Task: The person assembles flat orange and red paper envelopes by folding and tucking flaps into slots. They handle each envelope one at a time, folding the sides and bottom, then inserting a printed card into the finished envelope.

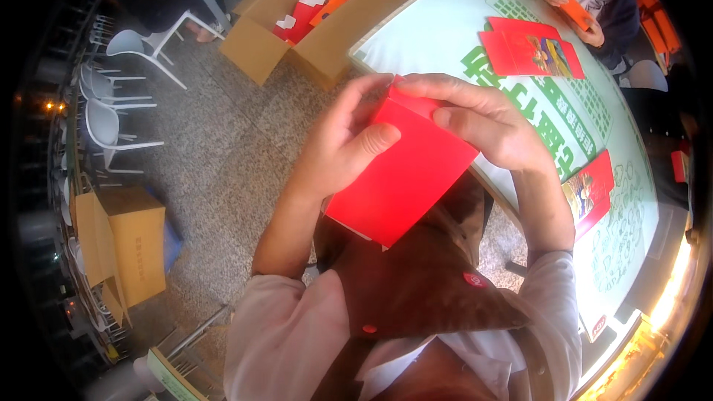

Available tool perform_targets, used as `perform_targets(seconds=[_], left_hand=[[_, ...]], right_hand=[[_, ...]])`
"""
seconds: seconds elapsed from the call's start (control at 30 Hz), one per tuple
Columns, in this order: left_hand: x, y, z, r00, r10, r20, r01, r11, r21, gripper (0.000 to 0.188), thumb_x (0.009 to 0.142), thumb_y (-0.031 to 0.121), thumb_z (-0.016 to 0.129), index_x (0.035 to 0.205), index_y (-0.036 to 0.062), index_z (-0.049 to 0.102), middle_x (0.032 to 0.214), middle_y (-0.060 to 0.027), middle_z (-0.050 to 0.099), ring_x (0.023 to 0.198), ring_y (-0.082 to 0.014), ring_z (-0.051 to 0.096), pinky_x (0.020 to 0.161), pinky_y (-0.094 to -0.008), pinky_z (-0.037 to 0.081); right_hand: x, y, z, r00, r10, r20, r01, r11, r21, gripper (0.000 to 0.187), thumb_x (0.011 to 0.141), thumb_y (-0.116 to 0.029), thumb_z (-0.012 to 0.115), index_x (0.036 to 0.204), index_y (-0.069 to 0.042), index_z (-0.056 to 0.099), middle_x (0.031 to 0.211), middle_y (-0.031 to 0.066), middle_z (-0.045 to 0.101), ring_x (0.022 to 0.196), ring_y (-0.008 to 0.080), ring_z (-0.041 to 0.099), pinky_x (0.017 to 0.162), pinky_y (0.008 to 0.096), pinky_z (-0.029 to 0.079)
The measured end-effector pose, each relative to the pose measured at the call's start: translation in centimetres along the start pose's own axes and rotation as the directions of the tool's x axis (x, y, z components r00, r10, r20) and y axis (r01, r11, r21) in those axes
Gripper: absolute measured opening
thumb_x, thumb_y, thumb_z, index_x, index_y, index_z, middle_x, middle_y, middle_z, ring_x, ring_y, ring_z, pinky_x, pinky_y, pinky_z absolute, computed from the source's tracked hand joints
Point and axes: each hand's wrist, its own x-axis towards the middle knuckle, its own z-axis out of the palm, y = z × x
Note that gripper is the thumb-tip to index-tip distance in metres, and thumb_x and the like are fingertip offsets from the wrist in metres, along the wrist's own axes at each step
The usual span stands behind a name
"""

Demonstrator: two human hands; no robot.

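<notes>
A red cardboard box [407, 171] is held tilted above my lap, between both hands. My left hand [355, 141] grips its left side, the thumb lying on the broad red face and the fingers behind it. At the far end, my right hand [479, 115] is closed over the upper edge and corner, its thumb pressing on the narrower panel there. The fingertips of both hands nearly meet at the top. What lies behind the box is hidden.
To my right stands a white table [445, 30] with green print, bearing flat red printed cartons [531, 52]. Across it, a person holds an orange box [575, 11]. A big open carton [319, 44] contains red and orange boxes. White chairs [104, 122] and another carton [137, 245] stand left.
</notes>
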Motion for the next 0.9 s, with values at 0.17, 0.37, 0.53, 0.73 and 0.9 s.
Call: perform_targets(seconds=[0.17,0.37,0.53,0.73,0.9], left_hand=[[0.0,-0.4,0.1,1.000,0.019,0.005,-0.019,1.000,0.001,0.061,0.096,0.020,0.071,0.146,0.0020,0.041,0.129,-0.0150,0.062,0.119,-0.0204,0.059,0.100,-0.0333,0.048],[0.4,-0.8,0.7,0.999,0.044,-0.029,-0.042,0.996,0.079,0.058,0.096,0.017,0.070,0.145,0.0020,0.043,0.129,-0.0138,0.061,0.117,-0.0190,0.059,0.099,-0.0321,0.048],[0.3,-1.8,0.3,0.997,0.052,-0.055,-0.046,0.992,0.114,0.055,0.098,0.021,0.066,0.145,0.0020,0.045,0.136,-0.0141,0.057,0.123,-0.0203,0.056,0.104,-0.0343,0.045],[0.0,-2.7,0.6,0.996,0.061,-0.070,-0.051,0.989,0.135,0.051,0.101,0.022,0.062,0.144,0.0018,0.045,0.140,-0.0133,0.055,0.127,-0.0204,0.053,0.107,-0.0335,0.042],[0.1,-3.1,0.0,0.995,0.087,-0.038,-0.081,0.985,0.151,0.043,0.103,0.022,0.058,0.139,0.0016,0.049,0.131,-0.0120,0.059,0.120,-0.0189,0.057,0.103,-0.0334,0.045]], right_hand=[[0.1,0.3,-0.3,0.999,-0.030,0.014,0.031,0.997,-0.071,0.046,0.089,0.005,0.048,0.134,0.003,0.060,0.133,0.0120,0.062,0.125,0.0219,0.057,0.108,0.0322,0.044],[0.5,1.4,-0.1,0.998,0.007,-0.055,-0.004,0.999,0.049,0.036,0.098,-0.004,0.054,0.133,0.001,0.061,0.126,0.0112,0.066,0.115,0.0179,0.062,0.101,0.0304,0.047],[0.4,1.0,0.4,0.996,0.061,-0.068,-0.055,0.995,0.087,0.034,0.100,-0.008,0.056,0.132,0.001,0.061,0.120,0.0090,0.067,0.111,0.0153,0.061,0.098,0.0286,0.049],[0.0,1.3,-0.1,0.994,0.092,-0.053,-0.093,0.995,-0.019,0.036,0.097,-0.004,0.058,0.133,0.002,0.061,0.126,0.0096,0.066,0.116,0.0184,0.060,0.102,0.0294,0.046],[0.5,1.6,-0.3,0.999,0.019,0.031,-0.018,1.000,-0.021,0.032,0.098,-0.001,0.057,0.129,0.002,0.063,0.128,0.0120,0.065,0.120,0.0208,0.059,0.104,0.0315,0.045]])
